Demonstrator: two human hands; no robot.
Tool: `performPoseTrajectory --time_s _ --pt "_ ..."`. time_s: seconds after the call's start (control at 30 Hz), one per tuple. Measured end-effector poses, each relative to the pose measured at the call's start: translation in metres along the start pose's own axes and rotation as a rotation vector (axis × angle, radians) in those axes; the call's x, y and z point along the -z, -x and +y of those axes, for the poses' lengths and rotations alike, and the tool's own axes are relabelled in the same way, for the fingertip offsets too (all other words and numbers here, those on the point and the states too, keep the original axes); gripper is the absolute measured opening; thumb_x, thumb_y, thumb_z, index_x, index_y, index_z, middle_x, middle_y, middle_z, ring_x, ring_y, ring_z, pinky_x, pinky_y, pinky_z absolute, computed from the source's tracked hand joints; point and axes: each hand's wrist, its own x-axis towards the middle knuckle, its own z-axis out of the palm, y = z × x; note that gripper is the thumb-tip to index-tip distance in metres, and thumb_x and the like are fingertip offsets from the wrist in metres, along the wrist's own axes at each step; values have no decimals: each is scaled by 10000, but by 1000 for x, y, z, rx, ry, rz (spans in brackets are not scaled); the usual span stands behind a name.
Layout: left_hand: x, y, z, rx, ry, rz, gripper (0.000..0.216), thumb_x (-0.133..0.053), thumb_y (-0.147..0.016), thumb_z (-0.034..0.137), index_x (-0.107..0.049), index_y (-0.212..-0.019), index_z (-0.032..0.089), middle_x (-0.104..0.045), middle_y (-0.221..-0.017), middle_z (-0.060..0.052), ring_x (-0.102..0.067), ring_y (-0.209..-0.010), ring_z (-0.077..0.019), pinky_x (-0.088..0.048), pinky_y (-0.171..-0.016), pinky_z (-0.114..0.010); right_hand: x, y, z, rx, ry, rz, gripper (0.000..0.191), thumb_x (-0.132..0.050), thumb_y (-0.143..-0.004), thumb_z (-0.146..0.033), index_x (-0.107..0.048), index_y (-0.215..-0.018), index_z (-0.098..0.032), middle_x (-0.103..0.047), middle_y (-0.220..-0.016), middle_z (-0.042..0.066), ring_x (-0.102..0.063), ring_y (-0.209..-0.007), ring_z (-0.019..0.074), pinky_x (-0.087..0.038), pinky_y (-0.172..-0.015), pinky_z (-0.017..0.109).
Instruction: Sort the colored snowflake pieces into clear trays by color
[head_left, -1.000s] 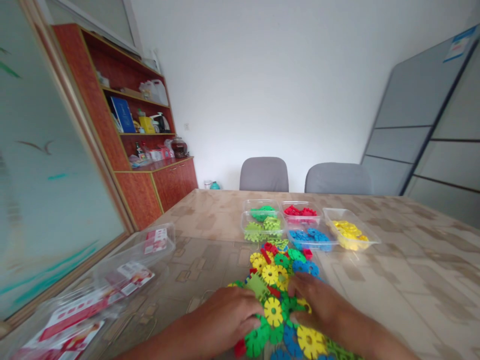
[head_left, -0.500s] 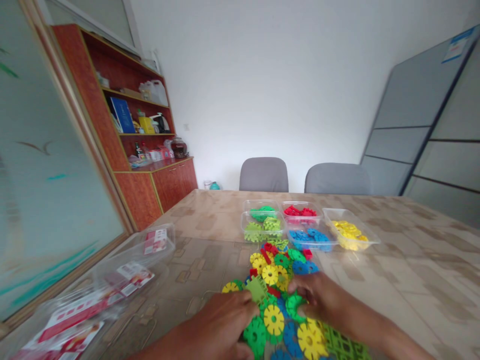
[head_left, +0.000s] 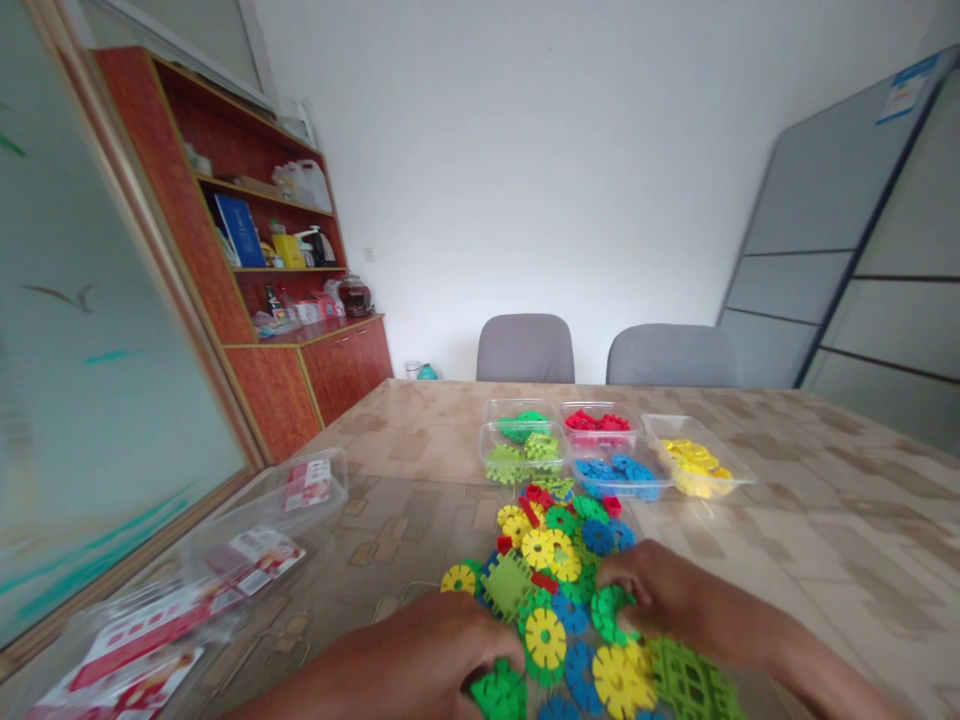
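Left hand [head_left: 457,640] has a dark green notched plastic disc [head_left: 501,692] pinched between thumb and fingers; right hand [head_left: 664,592] grips a bright green plastic piece [head_left: 610,614] much the same way. Probably edge grips because flat bits are easier to grab there. Both are at the mixed-colour plastic pile [head_left: 545,640] on the tan patterned worktop [head_left: 832,530]. Clear plastic trays [head_left: 744,478] sit just beyond, one shade each, presumably so colours don't mix.
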Motion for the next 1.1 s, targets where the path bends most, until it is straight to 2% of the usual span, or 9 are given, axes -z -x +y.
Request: performPoseTrajectory --time_s 0.07,0.2,0.37,0.53,0.73,0.87,1.0,1.1 --pt "-2 1 2 30 -2 -3 317 -765 -691 207 -648 -975 282 -679 -875 33 -642 -790 -192 -356 -584 -218 -2 4 -3 -59 53 14 291 -614 -709 -119 -667 -973 -228 -665 -887 31 -605 -798 210 -432 -659 288" --pt "-2 1 7 65 47 2 399 -777 -699 219 -599 -1054 260 -654 -1036 -5 -615 -954 -229 -416 -756 -247 -8 5 -2 -45 111 51 264 -629 -671 -99 -635 -909 -212 -657 -937 47 -593 -842 230 -438 -701 311" --pt "-2 0 8 30 80 -40 261 -722 -777 233 -579 -996 220 -613 -1070 -22 -580 -991 -225 -430 -824 -258 -11 3 -3 -31 17 -11 299 -662 -651 -97 -608 -924 -204 -643 -991 48 -582 -897 233 -437 -747 319" --pt "-10 -1 6 74 98 -8 468 -772 -702 148 -547 -1102 237 -577 -1160 -22 -541 -1071 -242 -397 -897 -279 -10 3 -4 -70 -5 -19 336 -657 -637 -94 -612 -949 -212 -644 -963 40 -577 -866 227 -431 -719 318" --pt "-4 0 12 136 146 -20 403 -762 -694 132 -536 -1009 241 -572 -1130 0 -530 -1046 -231 -370 -838 -260 -5 5 -11 -32 -45 -22 353 -642 -585 -33 -586 -886 -209 -615 -941 19 -552 -870 206 -416 -714 297" --pt "-5 -2 10 173 193 5 371 -738 -689 145 -532 -976 260 -584 -1029 35 -539 -963 -199 -346 -743 -230 -5 1 -15 14 -157 -18 288 -619 -638 -34 -602 -861 -216 -595 -853 -10 -539 -803 170 -403 -666 259" --pt "-15 -11 0 163 258 142 325 -675 -696 126 -542 -960 259 -578 -950 50 -524 -874 -160 -334 -707 -212 -10 -12 -10 108 -324 56 204 -597 -696 -60 -603 -845 -199 -573 -752 -31 -493 -680 128 -361 -583 230" --pt "-21 -18 -6 180 277 234 292 -615 -695 109 -561 -949 241 -583 -895 46 -516 -823 -151 -340 -692 -213 -16 -19 -3 119 -342 140 170 -561 -721 -65 -615 -824 -190 -550 -673 -41 -452 -600 113 -323 -532 225"
